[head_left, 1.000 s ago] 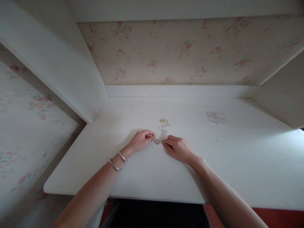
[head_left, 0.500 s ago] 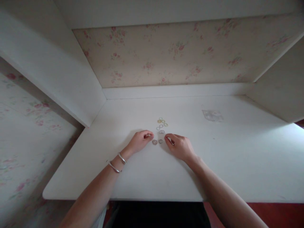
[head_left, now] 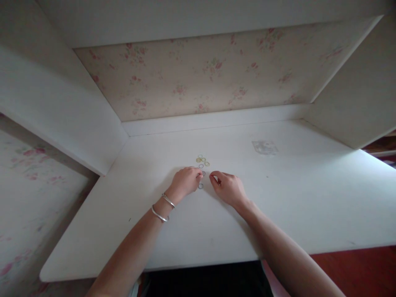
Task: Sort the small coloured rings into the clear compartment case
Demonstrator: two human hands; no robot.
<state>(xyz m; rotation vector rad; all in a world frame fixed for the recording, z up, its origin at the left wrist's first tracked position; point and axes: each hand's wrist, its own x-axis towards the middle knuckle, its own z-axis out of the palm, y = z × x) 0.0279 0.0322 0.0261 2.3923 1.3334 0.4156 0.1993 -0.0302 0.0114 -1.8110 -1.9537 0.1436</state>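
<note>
Left hand (head_left: 187, 181) and right hand (head_left: 229, 189) pinched, any hold I can't tell, beside three grey rings (head_left: 201, 186); one packet (head_left: 265, 147) far right.

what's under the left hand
White tabletop spreads around the left hand, with a grey ring by its fingertips and a second grey ring nearer the front edge. Anything directly beneath its palm and curled fingers is covered, so I can't tell.
</note>
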